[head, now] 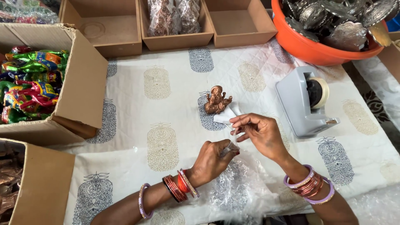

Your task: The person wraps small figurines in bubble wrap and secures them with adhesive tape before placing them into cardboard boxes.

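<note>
**Opening a clear bag beside a small copper idol**

While only the head view is given, it shows both hands close together over the near half of the tabletop [175, 75], which is covered with a white quilted cloth printed with grey and beige motifs. The left hand [214, 160] is closed, and its fingers pinch the edge of a thin clear plastic bag [235, 187]. The right hand [260, 131] pinches the same plastic from above with the fingertips [238, 121], the other fingers bent loosely. The rest of the bag lies crumpled on the cloth below the wrists, partly under the forearms.

Just beyond the hands stands the idol [216, 100], upright, with a small white paper [227, 114] touching its base. It is apart from both hands and not held. To the right sits a grey tape dispenser [306, 102], near the right hand but not touching it. An orange tub [310, 48] of metal pieces is at the far right, three brown trays [183, 39] line the far edge, and a carton [81, 89] of bright painted figures is on the left.

To my judgement, the step in hand is to separate the two layers of the bag mouth. To do it well, each hand should hold only one layer and rub or pull gently apart, because thin film tears or sticks easily. The mouth should be kept facing the idol, and the paper should stay flat under it.
</note>
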